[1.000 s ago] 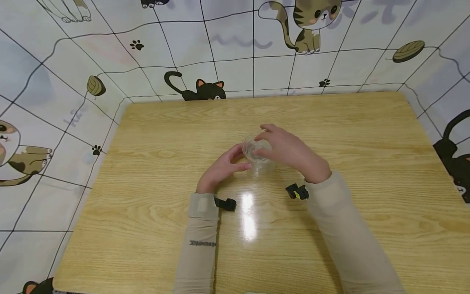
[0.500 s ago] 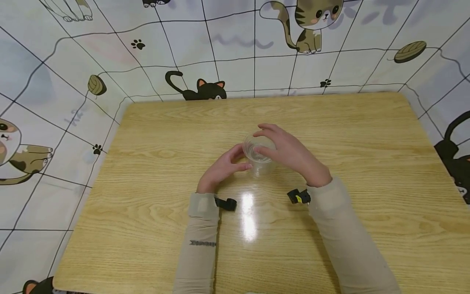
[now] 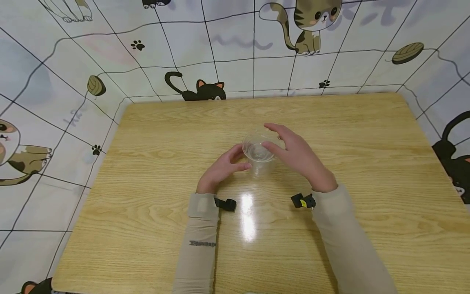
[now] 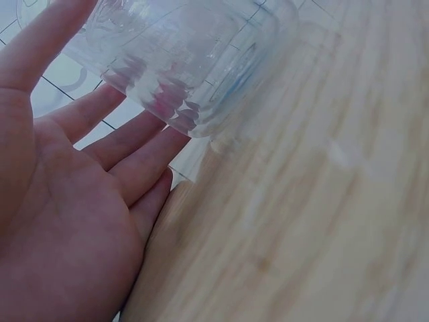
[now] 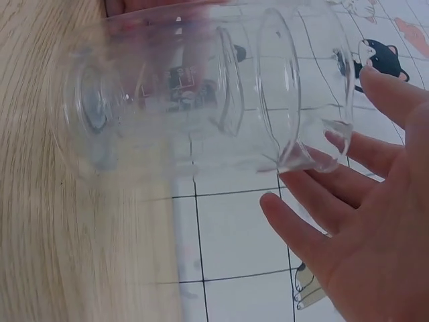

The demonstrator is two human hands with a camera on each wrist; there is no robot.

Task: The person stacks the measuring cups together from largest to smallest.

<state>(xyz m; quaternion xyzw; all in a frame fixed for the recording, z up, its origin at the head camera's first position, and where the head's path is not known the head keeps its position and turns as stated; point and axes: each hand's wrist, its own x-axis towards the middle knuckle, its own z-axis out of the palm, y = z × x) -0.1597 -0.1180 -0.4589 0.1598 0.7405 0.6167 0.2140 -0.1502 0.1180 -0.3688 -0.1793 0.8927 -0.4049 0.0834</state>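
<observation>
A clear plastic cup [image 3: 259,166] stands upright on the table, with more clear rims inside it, like nested cups. My left hand [image 3: 221,168] holds its left side, thumb in front and fingers reaching behind. In the left wrist view those fingers [image 4: 144,144] lie along the clear wall of the cup [image 4: 194,60]. On the other side, my right hand [image 3: 300,153] is spread at the rim, thumb over the near edge. The right wrist view has its fingers [image 5: 301,225] loosely spread near the cup's mouth [image 5: 322,94]; whether they touch it I cannot tell.
The wooden table [image 3: 154,228] meets cat-print walls [image 3: 235,45] at the back and both sides. Small black wrist cameras stick out from both cuffs, the left camera [image 3: 228,205] and the right camera [image 3: 304,201]. A bright reflection lies before the cup.
My right hand has drawn back to the right and its fingers have come away from over the cup's mouth, leaving the rim more visible. The left hand and cup have stayed put.
</observation>
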